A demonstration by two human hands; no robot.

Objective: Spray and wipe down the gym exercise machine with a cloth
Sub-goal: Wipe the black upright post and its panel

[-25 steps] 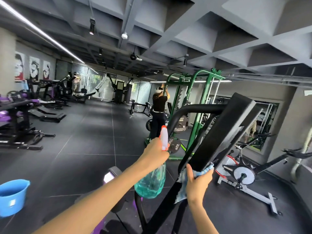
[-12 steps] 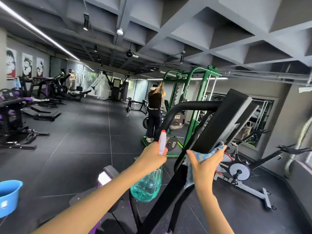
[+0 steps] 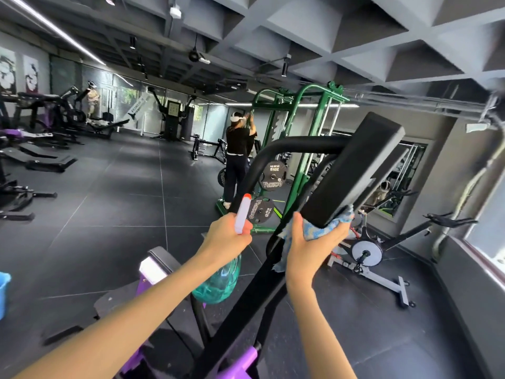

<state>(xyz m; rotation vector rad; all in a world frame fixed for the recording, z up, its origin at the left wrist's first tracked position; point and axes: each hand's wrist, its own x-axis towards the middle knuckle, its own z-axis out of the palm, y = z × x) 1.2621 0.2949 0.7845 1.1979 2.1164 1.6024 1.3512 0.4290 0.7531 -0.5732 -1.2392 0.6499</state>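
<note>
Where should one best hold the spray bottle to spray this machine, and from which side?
Grip the narrow neck just under the white spray head, coming from the person's side, as the left hand does. The spray bottle widens into a round teal body below, likely too broad to wrap, and the nozzle then points away.

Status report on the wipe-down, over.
Left hand grips teal plastic spray bottle. Right hand wraps blue cloth round lower end of black machine pad. Nothing blocking.

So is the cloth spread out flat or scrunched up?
Scrunched up. The blue cloth is bunched in the right hand, wrapped round the lower end of the black pad.
</note>
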